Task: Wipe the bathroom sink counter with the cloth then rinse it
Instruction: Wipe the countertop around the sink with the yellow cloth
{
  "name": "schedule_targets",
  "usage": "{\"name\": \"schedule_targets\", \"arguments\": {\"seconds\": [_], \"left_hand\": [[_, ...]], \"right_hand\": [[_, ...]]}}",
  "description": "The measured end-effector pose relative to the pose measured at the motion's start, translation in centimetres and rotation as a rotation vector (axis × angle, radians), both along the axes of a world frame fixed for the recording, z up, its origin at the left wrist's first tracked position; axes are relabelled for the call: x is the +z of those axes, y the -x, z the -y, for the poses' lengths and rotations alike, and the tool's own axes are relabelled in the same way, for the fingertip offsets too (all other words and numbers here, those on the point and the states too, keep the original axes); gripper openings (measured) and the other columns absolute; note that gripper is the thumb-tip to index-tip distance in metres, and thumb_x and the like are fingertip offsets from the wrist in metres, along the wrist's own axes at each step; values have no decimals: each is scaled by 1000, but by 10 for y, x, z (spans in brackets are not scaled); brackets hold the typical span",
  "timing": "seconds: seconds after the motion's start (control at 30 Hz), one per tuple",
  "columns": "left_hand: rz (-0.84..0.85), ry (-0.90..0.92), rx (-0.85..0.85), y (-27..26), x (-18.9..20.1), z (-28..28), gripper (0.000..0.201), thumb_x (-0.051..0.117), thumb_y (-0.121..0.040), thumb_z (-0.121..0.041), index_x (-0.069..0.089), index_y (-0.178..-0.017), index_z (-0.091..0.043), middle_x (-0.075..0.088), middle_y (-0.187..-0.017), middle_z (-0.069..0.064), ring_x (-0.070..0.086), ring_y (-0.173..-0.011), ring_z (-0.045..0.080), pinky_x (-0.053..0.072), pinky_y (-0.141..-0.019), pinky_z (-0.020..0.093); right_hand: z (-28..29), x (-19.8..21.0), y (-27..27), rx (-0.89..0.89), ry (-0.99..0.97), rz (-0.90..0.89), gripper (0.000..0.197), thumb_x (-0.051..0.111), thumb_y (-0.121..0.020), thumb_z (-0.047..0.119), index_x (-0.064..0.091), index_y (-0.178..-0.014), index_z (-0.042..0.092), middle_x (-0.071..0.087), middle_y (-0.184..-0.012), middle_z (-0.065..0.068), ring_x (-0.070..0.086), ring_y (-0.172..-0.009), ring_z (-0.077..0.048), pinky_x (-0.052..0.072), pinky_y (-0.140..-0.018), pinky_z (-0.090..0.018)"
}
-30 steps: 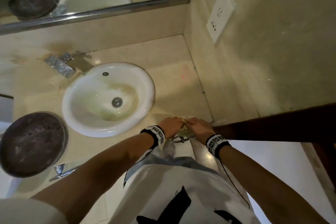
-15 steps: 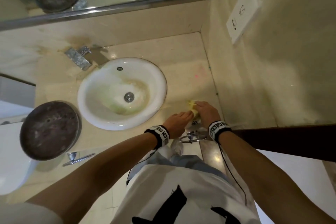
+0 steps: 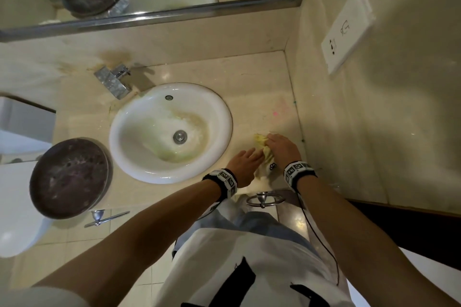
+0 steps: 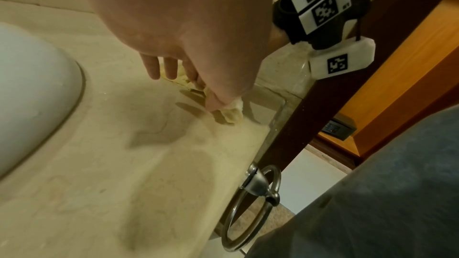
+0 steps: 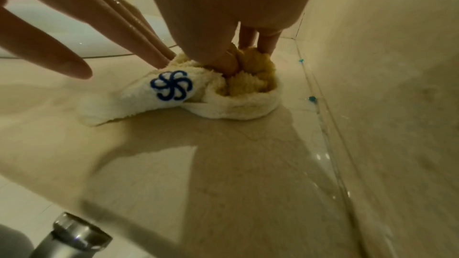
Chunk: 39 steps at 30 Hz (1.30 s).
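Note:
A crumpled yellow-and-white cloth (image 3: pixel 265 157) with a blue flower emblem (image 5: pixel 171 85) lies on the beige counter (image 3: pixel 259 97), just right of the white sink (image 3: pixel 199 169). My right hand (image 3: pixel 279 146) bunches the cloth (image 5: pixel 233 93), thumb dug into its folds and fingers on the far side. My left hand (image 3: pixel 249 159) has straight fingers (image 5: pixel 149 46) whose tips touch the cloth's left side. In the left wrist view the cloth (image 4: pixel 231 117) peeks out beside the thumb. The faucet (image 3: pixel 113 81) stands behind the sink at the left.
The side wall (image 3: pixel 374 137) with a socket plate (image 3: pixel 346 32) runs close along the right of the hands. A towel ring (image 3: pixel 264 200) hangs below the counter's front edge. A dark round lid (image 3: pixel 69 177) and a toilet (image 3: pixel 15 212) are left. The mirror (image 3: pixel 149 17) is behind.
Both hands and the cloth have slid from the counter's front edge toward the back, along the strip between sink and side wall. The left hand's fingers have straightened against the cloth.

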<state>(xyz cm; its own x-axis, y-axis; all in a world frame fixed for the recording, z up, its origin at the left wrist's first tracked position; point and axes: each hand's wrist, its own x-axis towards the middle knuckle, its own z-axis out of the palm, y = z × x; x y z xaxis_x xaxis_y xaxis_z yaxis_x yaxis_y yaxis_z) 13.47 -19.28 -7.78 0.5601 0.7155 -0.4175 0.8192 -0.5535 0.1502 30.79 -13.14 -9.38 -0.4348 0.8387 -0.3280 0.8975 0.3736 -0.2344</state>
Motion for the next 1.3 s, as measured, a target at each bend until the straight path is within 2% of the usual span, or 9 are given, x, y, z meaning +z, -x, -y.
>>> {"name": "schedule_targets", "arguments": {"seconds": [0.3, 0.43, 0.67, 0.83, 0.93, 1.03, 1.13, 1.2, 1.3], "left_hand": [[36, -5, 40, -6, 5, -12, 65, 54, -88, -19, 37, -151, -14, 32, -157, 5, 34, -138, 30, 34, -109, 39], [85, -19, 22, -5, 5, -11, 62, 54, -86, -15, 43, -147, -14, 37, -153, 5, 39, -133, 29, 38, -105, 39], [241, -26, -8, -9, 8, 5, 55, 54, -90, -7, 47, -144, -16, 43, -152, 4, 47, -131, 24, 42, -107, 38], [250, -4, 58, -16, 12, 3, 63, 56, -90, -12, 36, -150, -13, 32, -157, 5, 46, -128, 27, 44, -103, 40], [264, 14, 170, -20, 18, 0, 74, 51, -91, -9, 18, -156, -10, 20, -163, 11, 43, -131, 31, 43, -103, 41], [332, 36, 354, -25, 31, -3, 72, 47, -96, -15, 9, -157, -8, 39, -152, 17, 54, -119, 36, 49, -91, 44], [473, 76, 496, -20, 39, -6, 55, 41, -100, -20, 24, -151, -9, 55, -131, 22, 60, -105, 39, 50, -84, 47], [579, 62, 592, -14, 39, -7, 40, 40, -98, -19, 40, -137, -14, 63, -116, 20, 63, -97, 38, 52, -80, 46], [611, 129, 697, -7, 37, -8, 36, 39, -96, -10, 50, -131, -13, 69, -106, 19, 65, -91, 36, 53, -76, 42]], "right_hand": [[-18, 1, 5, 104, -11, 26, 40, 58, -97, 12, 58, -136, 13, 51, -148, -10, 45, -138, -28, 34, -115, -39], [-11, 0, -3, 178, -101, 83, 39, 83, -71, 10, 72, -108, 18, 68, -115, -7, 63, -107, -30, 55, -89, -43], [14, 17, -21, 247, -206, -20, 35, 83, -64, 12, 73, -97, 11, 68, -102, -9, 64, -90, -31, 56, -72, -40], [12, 32, -21, -41, -194, -102, 21, 73, -72, 9, 69, -92, 7, 64, -100, -12, 59, -91, -34, 56, -72, -46], [3, 51, -15, -364, -76, -155, 18, 64, -77, 14, 65, -95, 15, 60, -106, -7, 56, -95, -30, 50, -74, -36], [1, 69, -4, -769, 45, -438, 15, 54, -74, 6, 55, -80, 20, 57, -86, 1, 55, -78, -24, 42, -61, -29], [2, 64, 3, -905, 366, -680, 30, 54, -84, 5, 66, -109, 16, 62, -104, -4, 58, -100, -27, 48, -80, -31], [8, 61, 10, -951, 615, -726, 43, 52, -89, 14, 62, -131, 18, 60, -120, -9, 56, -110, -33, 53, -90, -42], [16, 54, 24, -863, 623, -667, 51, 60, -82, 30, 61, -130, 13, 60, -115, -7, 57, -105, -29, 50, -83, -38]]}}
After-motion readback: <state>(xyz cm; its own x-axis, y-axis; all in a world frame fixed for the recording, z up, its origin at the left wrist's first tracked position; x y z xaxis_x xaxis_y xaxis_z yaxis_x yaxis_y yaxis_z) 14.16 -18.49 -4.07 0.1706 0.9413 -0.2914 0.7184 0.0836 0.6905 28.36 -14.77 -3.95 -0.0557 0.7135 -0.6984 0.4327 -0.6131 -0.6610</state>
